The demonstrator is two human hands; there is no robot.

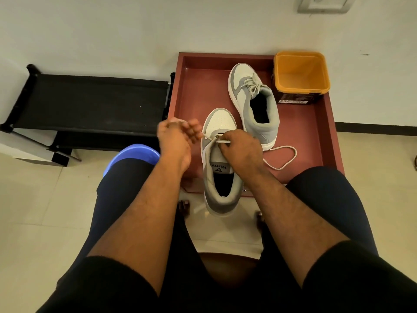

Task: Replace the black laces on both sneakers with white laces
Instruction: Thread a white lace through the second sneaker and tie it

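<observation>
- Head view: near sneaker (220,163) at the tray's front edge, heel hanging over that edge toward the person, toe pointing to the back wall of the tray (194,91).
- White lace (283,158) threaded through the lowest eyelets only, loose end looping over the tray floor just right of the near sneaker.
- Left hand (178,141) just left of the toe, blurred; grip half curled, fingertips at a short stretch of lace drawn taut from the eyelets; pinched or merely touched, cannot tell.
- Right hand (242,150) lying over the near sneaker's tongue, grip curled and pinching the lace at the eyelets.
- Far sneaker (253,102) toward the tray's back right, fully laced in white, toe toward the back wall.
- Orange tub (301,73) in the back right corner, near the far sneaker.
- Black rack (90,102) on the floor left of the tray; blue basin (135,152) partly hidden behind the left knee.
</observation>
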